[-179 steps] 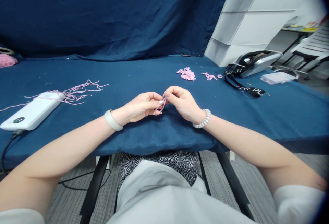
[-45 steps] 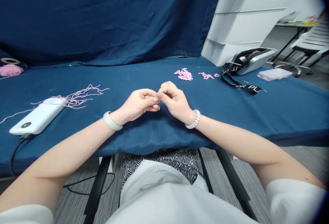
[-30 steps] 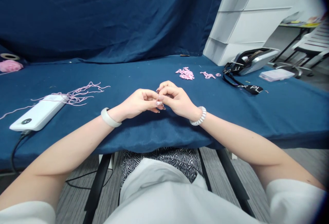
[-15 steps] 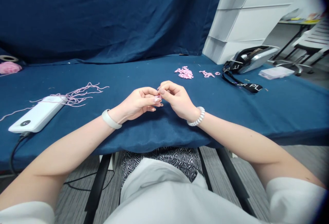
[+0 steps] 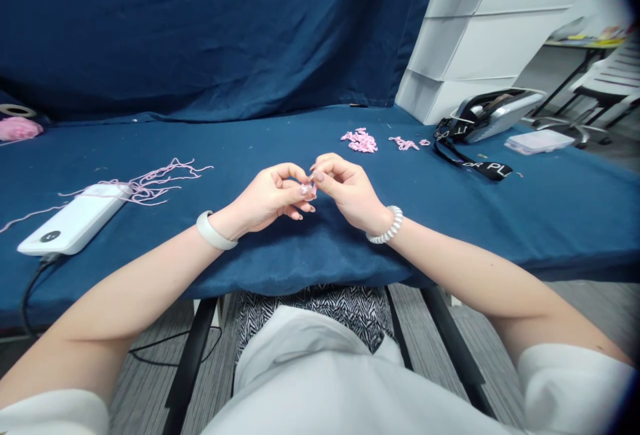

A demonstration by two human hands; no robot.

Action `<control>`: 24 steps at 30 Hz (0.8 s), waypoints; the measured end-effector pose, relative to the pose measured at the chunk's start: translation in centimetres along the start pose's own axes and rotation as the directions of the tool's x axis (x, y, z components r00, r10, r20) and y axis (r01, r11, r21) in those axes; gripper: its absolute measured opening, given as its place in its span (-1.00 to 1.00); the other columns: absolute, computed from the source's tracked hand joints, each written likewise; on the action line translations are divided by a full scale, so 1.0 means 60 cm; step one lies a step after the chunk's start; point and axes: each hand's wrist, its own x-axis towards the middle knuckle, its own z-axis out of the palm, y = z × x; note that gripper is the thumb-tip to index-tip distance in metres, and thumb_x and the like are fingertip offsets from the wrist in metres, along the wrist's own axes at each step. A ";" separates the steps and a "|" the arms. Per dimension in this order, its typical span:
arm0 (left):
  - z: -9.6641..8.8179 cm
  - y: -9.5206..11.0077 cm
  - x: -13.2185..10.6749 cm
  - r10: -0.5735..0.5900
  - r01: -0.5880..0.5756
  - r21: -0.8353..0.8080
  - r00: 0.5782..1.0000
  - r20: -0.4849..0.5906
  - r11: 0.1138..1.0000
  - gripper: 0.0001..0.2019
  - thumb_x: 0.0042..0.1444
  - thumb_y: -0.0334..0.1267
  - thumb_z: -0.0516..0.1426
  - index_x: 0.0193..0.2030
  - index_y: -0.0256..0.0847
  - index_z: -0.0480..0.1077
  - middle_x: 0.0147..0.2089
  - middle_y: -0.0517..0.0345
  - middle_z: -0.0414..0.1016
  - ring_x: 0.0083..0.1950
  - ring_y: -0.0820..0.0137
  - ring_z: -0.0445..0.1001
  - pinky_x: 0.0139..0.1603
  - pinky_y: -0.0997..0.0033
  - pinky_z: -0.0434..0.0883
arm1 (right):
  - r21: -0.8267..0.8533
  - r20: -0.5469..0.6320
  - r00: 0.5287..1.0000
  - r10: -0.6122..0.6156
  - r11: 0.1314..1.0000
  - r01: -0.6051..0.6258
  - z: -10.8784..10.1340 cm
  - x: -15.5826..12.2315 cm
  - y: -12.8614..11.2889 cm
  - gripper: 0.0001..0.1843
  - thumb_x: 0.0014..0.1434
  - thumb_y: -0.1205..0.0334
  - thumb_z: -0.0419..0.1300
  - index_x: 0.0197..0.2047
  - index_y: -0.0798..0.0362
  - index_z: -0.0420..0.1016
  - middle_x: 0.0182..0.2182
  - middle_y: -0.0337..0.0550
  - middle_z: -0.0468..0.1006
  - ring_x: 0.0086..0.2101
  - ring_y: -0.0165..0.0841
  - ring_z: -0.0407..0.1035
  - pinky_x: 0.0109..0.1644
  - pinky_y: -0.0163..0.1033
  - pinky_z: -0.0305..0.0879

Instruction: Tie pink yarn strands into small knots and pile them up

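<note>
My left hand point(image 5: 270, 200) and my right hand point(image 5: 353, 195) meet above the front part of the blue-covered table. Between their fingertips is a small piece of pink yarn point(image 5: 314, 190), mostly hidden by the fingers. My left thumb and forefinger pinch it, while the other left fingers curl loosely below. The right thumb and forefinger are pressed together at its upper end. Just beyond my right hand lies a heap of small pink yarn pieces point(image 5: 360, 140), with a few more knotted pieces point(image 5: 403, 144) to its right.
At the left, long pink yarn strands point(image 5: 167, 178) lie over a white power bank point(image 5: 77, 218) with a black cable. A pink yarn ball point(image 5: 20, 130) sits at the far left. To the right are a black strap point(image 5: 483, 168), a grey case point(image 5: 503, 115) and a clear flat box point(image 5: 540, 141).
Both hands stay close together around the yarn piece. The fingers have shifted slightly, and the right hand sits a touch farther right.
</note>
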 end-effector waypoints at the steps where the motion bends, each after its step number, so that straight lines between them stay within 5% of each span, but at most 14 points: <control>1: 0.000 0.000 -0.001 0.012 -0.012 0.031 1.000 -0.001 0.999 -0.54 -0.20 -0.18 0.45 -0.29 -0.26 0.30 -0.45 0.24 0.53 -0.47 0.44 0.57 -0.58 0.62 0.47 | -0.006 0.003 1.000 0.004 1.000 -0.004 0.000 0.000 -0.001 -0.58 0.02 -0.15 0.34 -0.47 0.07 0.50 -0.35 -0.19 0.40 -0.27 -0.41 0.30 -0.10 -0.21 0.22; 20: -0.004 -0.003 -0.003 0.026 -0.062 0.293 0.992 0.124 0.954 -0.68 -0.11 -0.12 0.40 -0.37 -0.33 0.48 -0.41 0.09 0.58 -0.47 0.46 0.56 -0.46 0.60 0.50 | -0.018 0.223 0.964 0.147 0.989 -0.146 -0.010 -0.006 -0.015 -0.71 0.01 0.03 0.41 -0.46 0.10 0.55 -0.17 -0.11 0.36 -0.15 -0.39 0.32 0.02 -0.19 0.31; 24: -0.006 -0.006 -0.003 0.021 -0.058 0.274 0.991 0.136 0.960 -0.69 -0.15 -0.13 0.42 -0.42 -0.33 0.50 -0.44 0.07 0.57 -0.52 0.48 0.53 -0.50 0.61 0.48 | 0.078 0.246 0.950 0.194 0.973 -0.219 -0.007 -0.008 -0.015 -0.68 -0.01 0.10 0.43 -0.24 0.06 0.51 -0.14 -0.13 0.41 -0.15 -0.39 0.36 -0.04 -0.24 0.38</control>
